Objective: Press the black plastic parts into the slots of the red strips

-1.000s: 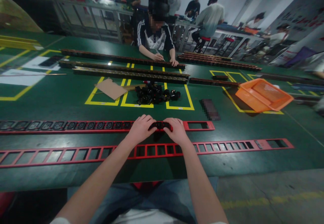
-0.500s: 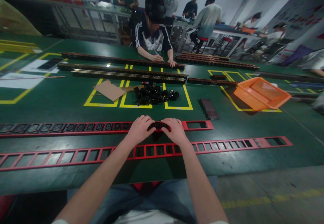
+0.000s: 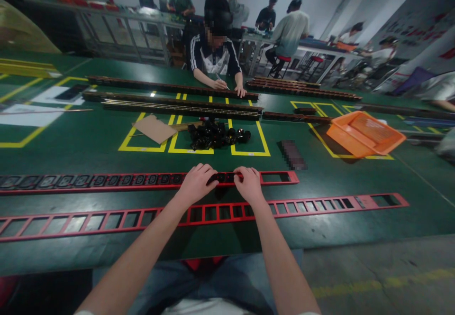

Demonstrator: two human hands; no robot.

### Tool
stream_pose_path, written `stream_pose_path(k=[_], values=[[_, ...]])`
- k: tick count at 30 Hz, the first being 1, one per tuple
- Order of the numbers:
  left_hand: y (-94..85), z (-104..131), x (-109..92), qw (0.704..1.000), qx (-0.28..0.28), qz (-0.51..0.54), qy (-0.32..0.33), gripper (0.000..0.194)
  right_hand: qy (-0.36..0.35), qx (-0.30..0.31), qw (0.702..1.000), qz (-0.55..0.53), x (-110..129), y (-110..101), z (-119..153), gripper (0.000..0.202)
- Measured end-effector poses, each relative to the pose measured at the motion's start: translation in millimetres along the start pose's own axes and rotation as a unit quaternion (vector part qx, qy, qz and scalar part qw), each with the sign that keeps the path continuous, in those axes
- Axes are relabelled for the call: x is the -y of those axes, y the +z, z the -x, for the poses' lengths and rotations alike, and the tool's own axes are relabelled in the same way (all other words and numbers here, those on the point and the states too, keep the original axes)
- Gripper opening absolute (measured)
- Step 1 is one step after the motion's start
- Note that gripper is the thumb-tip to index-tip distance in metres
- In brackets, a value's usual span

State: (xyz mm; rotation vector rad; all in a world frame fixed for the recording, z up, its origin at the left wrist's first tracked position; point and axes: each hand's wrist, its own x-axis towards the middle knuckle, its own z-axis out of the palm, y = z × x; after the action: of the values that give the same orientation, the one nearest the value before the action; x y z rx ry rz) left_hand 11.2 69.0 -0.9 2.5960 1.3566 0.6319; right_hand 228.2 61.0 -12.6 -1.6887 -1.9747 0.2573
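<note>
A long red frame (image 3: 291, 177) lies across the table before me, its openings to the left filled with a row of square black plastic inserts (image 3: 127, 179). My left hand (image 3: 199, 180) rests on this frame with curled fingers, its thumb and fingertips closed at a black insert. Just right of it, my right hand (image 3: 249, 182) is bent in a pinch at the right side of the inserts, near the frame's open end slot. Between my hands, black pieces (image 3: 225, 177) show in the frame; the fingers partly hide them. Nearer to me lies a second red frame (image 3: 305, 205) with open slots.
Beyond the frames sit a heap of black parts (image 3: 213, 134), a cardboard piece (image 3: 154, 129), a dark pixelated block (image 3: 293, 154) and an orange basket (image 3: 366, 134). Long dark rails (image 3: 177, 106) stretch across the table. A co-worker (image 3: 216, 54) writes opposite me.
My right hand has shifted slightly right, away from my left hand, so the gap between them is wider and more of the black pieces shows. My left hand has hardly moved.
</note>
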Motion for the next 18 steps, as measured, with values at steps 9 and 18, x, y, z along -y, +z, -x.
stream_pose_path(k=[9,18], values=[[-0.4,0.3,-0.3,1.000,-0.001,0.001,-0.001,0.019,-0.045,0.033,0.998,-0.042,6.9,-7.3,2.7,0.016],[0.2,0.0,-0.9,1.000,0.002,-0.006,-0.002,0.021,-0.062,0.050,0.996,-0.041,8.6,-11.8,2.9,0.019]])
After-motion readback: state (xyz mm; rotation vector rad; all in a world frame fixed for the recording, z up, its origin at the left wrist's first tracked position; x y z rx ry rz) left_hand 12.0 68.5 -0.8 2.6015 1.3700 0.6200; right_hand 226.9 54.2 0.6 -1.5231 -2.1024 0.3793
